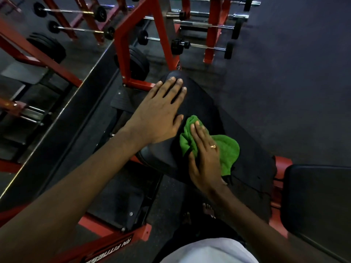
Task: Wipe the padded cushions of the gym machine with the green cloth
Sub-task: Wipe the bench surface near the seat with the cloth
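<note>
A long black padded cushion (205,103) of the red-framed gym machine runs from the upper centre down to the right. My left hand (159,112) lies flat on its upper part, fingers straight and spread, fingertips near the rounded top end. Just below it, my right hand (205,158) presses the crumpled green cloth (228,149) onto the cushion with straight fingers. A ring shows on one finger. The cloth bulges out to the right of that hand. A second black cushion (319,202) sits at the lower right edge.
The machine's red steel frame (131,54) rises behind the cushion, with black weight plates (138,63) beside it. Racks of barbells (205,25) stand at the top. A mirror wall (38,73) fills the left. Bare feet (209,209) stand on dark rubber floor (294,82).
</note>
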The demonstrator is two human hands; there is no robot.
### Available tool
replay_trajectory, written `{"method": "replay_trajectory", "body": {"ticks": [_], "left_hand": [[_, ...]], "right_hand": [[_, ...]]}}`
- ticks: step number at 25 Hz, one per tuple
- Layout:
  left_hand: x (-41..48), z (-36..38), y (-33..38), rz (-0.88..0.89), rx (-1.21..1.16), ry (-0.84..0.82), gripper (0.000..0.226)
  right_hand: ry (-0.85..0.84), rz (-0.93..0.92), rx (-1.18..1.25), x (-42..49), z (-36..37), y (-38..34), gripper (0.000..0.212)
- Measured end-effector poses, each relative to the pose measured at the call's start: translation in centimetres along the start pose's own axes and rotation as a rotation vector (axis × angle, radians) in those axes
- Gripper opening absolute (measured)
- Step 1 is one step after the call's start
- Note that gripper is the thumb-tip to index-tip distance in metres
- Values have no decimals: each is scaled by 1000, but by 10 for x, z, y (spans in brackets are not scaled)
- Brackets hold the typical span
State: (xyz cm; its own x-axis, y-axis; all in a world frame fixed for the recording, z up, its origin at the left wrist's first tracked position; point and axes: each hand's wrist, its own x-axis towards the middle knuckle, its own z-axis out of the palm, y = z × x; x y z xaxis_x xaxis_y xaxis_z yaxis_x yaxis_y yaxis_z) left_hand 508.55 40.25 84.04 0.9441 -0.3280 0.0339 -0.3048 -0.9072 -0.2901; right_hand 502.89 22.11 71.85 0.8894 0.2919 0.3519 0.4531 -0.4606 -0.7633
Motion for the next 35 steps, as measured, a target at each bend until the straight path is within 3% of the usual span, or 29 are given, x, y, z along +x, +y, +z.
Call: {"method": "replay_trajectory", "body": {"ticks": [3, 8, 14, 17, 23, 26, 29, 32, 35], "left_hand": [[0, -1, -1, 0, -8, 1, 73], [-1, -2, -1, 4, -37, 13, 69], [0, -1, -2, 0, -54, 15, 68], [0, -2, -2, 14, -48, 17, 67], [-2, -3, -1, 1, -38, 13, 68], [-1, -5, 0, 6, -44, 14, 68], [0, -4, -2, 18, -63, 5, 65], [0, -3, -3, 18, -74, -2, 64], [0, 0, -1, 17, -47, 3, 67]], "right_hand": [[26, 81, -65, 17, 3, -4, 65], [159, 339, 36, 88, 1, 2, 68], [49, 55, 46, -6, 2, -38, 67], [20, 77, -52, -5, 5, -42, 75], [98, 94, -38, -22, 3, -1, 64], [166, 144, 8, -5, 10, -19, 60], [133, 116, -11, 18, 17, -50, 59], [109, 82, -22, -10, 13, -44, 59], [193, 85, -11, -55, 15, -19, 53]]}}
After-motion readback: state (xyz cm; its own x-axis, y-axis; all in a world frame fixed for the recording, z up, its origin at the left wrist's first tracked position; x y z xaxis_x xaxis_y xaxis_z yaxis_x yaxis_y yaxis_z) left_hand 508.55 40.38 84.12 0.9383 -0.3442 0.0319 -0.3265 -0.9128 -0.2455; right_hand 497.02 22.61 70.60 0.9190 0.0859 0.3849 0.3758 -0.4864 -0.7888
